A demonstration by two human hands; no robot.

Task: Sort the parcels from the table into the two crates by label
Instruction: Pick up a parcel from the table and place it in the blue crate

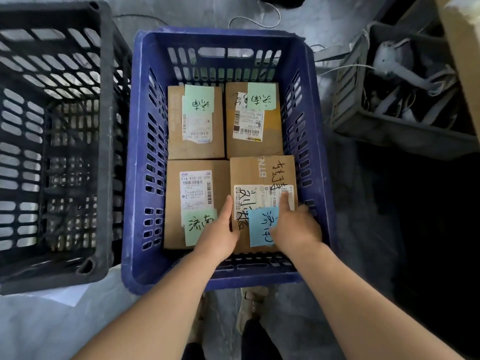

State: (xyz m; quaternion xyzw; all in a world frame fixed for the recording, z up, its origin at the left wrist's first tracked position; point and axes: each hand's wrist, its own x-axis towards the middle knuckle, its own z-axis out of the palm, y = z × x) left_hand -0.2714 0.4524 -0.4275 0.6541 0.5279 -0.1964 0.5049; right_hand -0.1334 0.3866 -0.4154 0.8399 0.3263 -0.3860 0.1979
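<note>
Parcel with blue note (pixel 262 172) down in near right corner of blue crate (pixel 220 37), beside three green-noted parcels (pixel 196 123). Gripped at left edge by left hand (pixel 218 229), at right edge by right hand (pixel 296 229), thumb on top. Black crate (pixel 52 278) at left.

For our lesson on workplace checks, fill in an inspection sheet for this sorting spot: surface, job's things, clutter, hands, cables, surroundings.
Surface: grey floor; no table in view.
Job's things: blue crate holds four parcels, three with green notes; the near-right parcel carries a blue note. Black crate: no parcels seen inside.
Clutter: paper sheet on the floor by the black crate.
Hands: right hand grips the near-right parcel's right side, thumb on top; left hand at its left edge, grip hidden.
Cables: white cable on the floor behind the blue crate; more in the grey crate.
Surroundings: cardboard box at far right; shoes below.
</note>
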